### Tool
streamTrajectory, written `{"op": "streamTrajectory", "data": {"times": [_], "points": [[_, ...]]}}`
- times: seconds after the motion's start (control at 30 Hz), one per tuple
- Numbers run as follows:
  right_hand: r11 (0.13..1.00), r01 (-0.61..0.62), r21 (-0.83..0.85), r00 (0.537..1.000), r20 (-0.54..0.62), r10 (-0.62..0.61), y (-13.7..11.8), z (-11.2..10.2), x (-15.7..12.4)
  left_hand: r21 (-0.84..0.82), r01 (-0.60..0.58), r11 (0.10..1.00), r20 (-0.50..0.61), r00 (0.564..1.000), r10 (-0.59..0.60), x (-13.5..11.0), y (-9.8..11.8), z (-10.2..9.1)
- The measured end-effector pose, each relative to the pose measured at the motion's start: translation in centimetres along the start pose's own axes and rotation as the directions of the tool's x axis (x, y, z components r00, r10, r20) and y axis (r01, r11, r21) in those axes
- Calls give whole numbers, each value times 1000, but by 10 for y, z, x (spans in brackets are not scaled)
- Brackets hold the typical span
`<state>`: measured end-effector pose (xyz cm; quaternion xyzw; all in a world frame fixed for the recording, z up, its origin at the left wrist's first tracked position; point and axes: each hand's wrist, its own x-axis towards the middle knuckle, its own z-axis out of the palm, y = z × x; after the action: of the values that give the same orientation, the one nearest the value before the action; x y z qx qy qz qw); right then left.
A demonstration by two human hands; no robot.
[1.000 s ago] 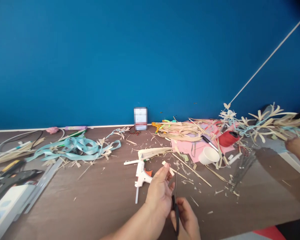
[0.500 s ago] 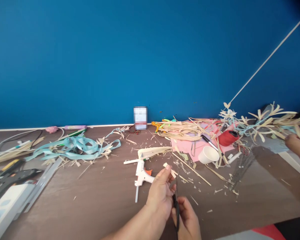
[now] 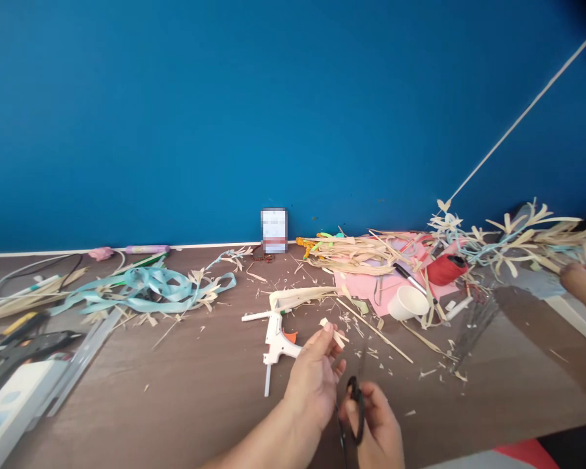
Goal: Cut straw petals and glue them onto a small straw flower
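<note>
A tangle of blue ribbon (image 3: pixel 151 286) lies at the left of the desk (image 3: pixel 200 391), with a white glue gun (image 3: pixel 277 339) near the middle. Just right of it, the left hand (image 3: pixel 312 381) pinches a short pale strip (image 3: pixel 333 332) between thumb and fingertip, so its end pokes free. The right hand (image 3: pixel 378 430) is curled round black scissors (image 3: pixel 354 407), with fingers through a loop. Far right, another person's hand (image 3: pixel 583 286) touches leafy strands (image 3: pixel 517 244).

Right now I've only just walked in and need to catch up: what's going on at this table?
A person works at a brown table littered with pale cuttings. Their left hand pinches a small pale strip in its fingertips; the right hand grips black scissors close beside it. A white glue gun lies close by the left hand. At the right edge, another person's hand touches a garland of pale strips.
</note>
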<state>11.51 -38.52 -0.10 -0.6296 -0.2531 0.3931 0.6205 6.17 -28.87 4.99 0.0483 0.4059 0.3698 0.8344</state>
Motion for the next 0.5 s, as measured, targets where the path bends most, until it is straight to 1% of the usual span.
{"op": "streamTrajectory", "data": {"times": [0.13,0.2,0.27,0.33,0.4,0.47,0.5], "points": [[986,141,-93,987,-63,-147,-21,-10,21,106,-97,990,50,994,92,-1,-4,-3],[975,183,-128,979,-61,-192,-32,-9,30,169,-169,971,101,983,153,-1,-6,-4],[964,221,-147,973,-35,-229,-38,-8,37,231,-255,939,163,961,221,-1,-8,-6],[949,258,-181,964,-18,-266,-40,-6,40,276,-337,900,206,936,287,-2,-8,-6],[931,282,-233,956,-13,-293,-39,-5,40,297,-390,872,216,917,337,-3,-7,-6],[914,291,-281,952,-7,-305,-37,-5,39,294,-407,865,213,910,356,-2,-6,-6],[907,298,-296,950,-1,-312,-36,-5,38,284,-399,872,211,913,349,-2,-6,-6]]}}
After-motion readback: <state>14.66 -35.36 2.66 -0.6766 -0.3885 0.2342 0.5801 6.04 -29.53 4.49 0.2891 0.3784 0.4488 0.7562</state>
